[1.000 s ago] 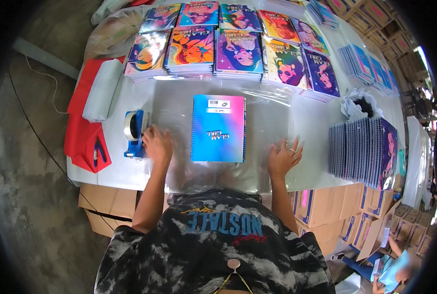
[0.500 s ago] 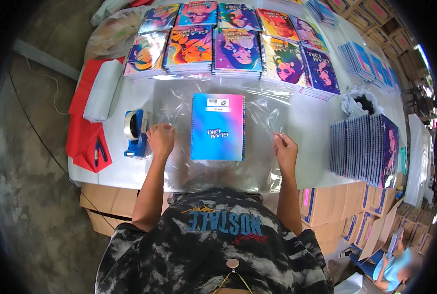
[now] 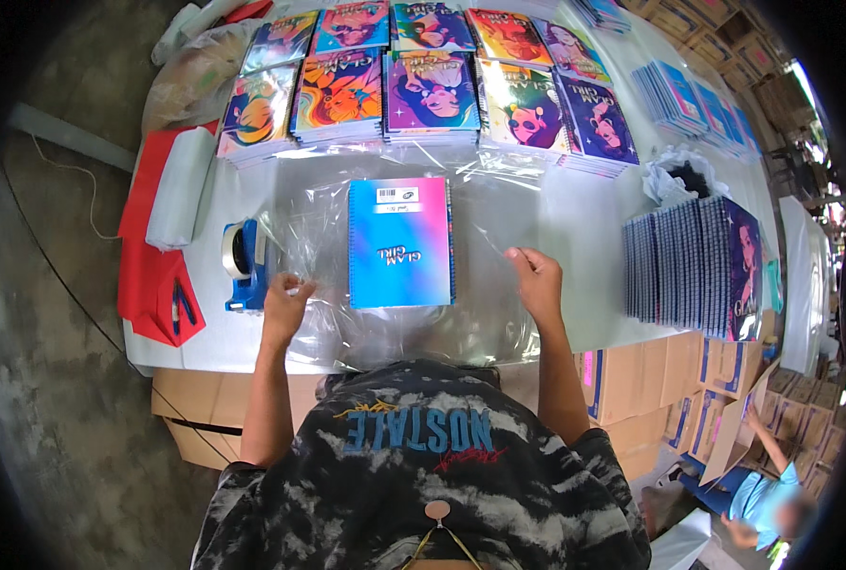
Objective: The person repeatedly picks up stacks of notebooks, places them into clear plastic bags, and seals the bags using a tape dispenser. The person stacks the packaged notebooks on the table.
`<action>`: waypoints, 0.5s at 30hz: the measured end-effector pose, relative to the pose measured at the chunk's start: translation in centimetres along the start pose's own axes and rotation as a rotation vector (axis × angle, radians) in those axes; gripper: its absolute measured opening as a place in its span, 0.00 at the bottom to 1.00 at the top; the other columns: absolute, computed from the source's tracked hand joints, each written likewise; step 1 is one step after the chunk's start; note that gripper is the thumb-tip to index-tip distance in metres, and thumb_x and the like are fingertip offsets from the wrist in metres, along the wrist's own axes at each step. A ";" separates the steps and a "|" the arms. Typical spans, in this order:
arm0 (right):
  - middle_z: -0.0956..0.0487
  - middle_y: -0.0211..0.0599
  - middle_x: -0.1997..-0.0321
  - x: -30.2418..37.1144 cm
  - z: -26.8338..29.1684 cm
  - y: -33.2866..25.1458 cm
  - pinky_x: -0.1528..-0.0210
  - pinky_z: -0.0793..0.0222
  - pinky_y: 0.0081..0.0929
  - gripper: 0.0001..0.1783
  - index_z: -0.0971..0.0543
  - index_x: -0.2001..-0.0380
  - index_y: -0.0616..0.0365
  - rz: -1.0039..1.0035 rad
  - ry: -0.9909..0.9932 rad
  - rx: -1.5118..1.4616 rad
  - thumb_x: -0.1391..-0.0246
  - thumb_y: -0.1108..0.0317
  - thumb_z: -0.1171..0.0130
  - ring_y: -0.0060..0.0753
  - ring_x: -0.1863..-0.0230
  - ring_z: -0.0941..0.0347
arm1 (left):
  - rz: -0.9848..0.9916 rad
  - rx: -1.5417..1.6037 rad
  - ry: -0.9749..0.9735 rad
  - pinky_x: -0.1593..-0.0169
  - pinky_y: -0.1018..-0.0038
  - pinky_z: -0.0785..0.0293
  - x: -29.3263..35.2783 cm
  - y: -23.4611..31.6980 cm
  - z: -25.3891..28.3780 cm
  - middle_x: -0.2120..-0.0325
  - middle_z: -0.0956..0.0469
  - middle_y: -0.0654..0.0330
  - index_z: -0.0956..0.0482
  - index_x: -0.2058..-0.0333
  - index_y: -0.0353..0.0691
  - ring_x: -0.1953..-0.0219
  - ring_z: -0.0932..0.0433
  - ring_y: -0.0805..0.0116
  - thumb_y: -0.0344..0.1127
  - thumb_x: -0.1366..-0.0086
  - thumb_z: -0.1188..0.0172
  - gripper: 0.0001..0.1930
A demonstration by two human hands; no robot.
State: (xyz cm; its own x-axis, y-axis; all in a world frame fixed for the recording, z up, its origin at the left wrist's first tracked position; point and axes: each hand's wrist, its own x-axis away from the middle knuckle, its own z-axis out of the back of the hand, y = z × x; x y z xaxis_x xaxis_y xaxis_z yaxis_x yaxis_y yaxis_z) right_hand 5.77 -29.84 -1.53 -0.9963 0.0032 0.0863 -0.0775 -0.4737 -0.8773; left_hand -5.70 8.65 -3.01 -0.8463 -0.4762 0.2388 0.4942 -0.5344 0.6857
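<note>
A spiral notebook (image 3: 399, 261) with a blue-to-pink cover lies flat on a sheet of clear plastic film (image 3: 499, 318), on the table in front of me. Left of the notebook, my left hand (image 3: 288, 302) is closed in a pinch on the film. My right hand (image 3: 539, 283), off to the notebook's right, pinches the film too, and a taut fold runs from its fingertips toward the notebook. Just beyond my left hand stands a blue tape dispenser (image 3: 248, 271) with a roll of tape.
Stacks of colourful notebooks (image 3: 432, 90) line the far side. At right are a tall notebook stack (image 3: 684, 271) and a crumpled plastic bag (image 3: 679, 176). Red material (image 3: 143, 275), a white roll (image 3: 179, 190) and pens (image 3: 184, 309) lie left. A person (image 3: 765, 503) is beyond cardboard boxes (image 3: 641, 375).
My left hand has come nearer to me along the film. The right fingertips have shifted slightly away from me and inward, drawing up a fold. The view has moved a little; the other person's arm is raised.
</note>
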 end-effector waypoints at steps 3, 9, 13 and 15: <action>0.39 0.27 0.87 0.7 0.2 1.1 0.78 0.46 0.22 0.15 0.21 0.70 0.65 0.022 0.056 0.009 0.46 0.61 0.43 0.16 0.81 0.46 | 0.175 0.105 -0.254 0.69 0.75 0.31 0.7 -1.3 1.2 0.74 0.24 0.58 0.24 0.68 0.31 0.69 0.26 0.71 0.42 0.47 0.34 0.18; 0.36 0.24 0.86 3.5 0.7 2.4 0.77 0.45 0.20 0.15 0.20 0.70 0.66 -0.096 0.082 -0.101 0.45 0.62 0.43 0.14 0.80 0.44 | 0.299 0.487 -0.270 0.73 0.81 0.40 0.3 -2.3 3.6 0.81 0.30 0.69 0.24 0.72 0.42 0.78 0.34 0.80 0.40 0.45 0.37 0.09; 0.32 0.23 0.86 3.0 1.4 3.3 0.77 0.44 0.17 0.16 0.20 0.71 0.66 -0.012 0.027 -0.085 0.46 0.60 0.43 0.13 0.80 0.41 | 0.410 0.868 -0.445 0.73 0.82 0.40 0.6 1.7 5.0 0.81 0.31 0.69 0.24 0.70 0.42 0.77 0.34 0.81 0.42 0.43 0.39 0.10; 0.31 0.24 0.85 1.8 2.4 3.1 0.76 0.42 0.17 0.17 0.20 0.74 0.66 -0.101 -0.103 -0.058 0.46 0.59 0.42 0.13 0.79 0.39 | 0.356 0.765 -0.611 0.73 0.81 0.40 0.6 3.2 4.8 0.81 0.31 0.69 0.24 0.70 0.42 0.78 0.34 0.81 0.42 0.42 0.40 0.10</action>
State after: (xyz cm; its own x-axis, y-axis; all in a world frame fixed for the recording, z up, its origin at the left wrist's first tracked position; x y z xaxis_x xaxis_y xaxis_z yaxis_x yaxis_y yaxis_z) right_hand 3.85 -33.37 -2.94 -0.9744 -0.0438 0.2206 -0.1819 -0.4238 -0.8873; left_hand -5.58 10.00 2.62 -0.7384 0.0291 0.6737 0.6573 0.2545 0.7094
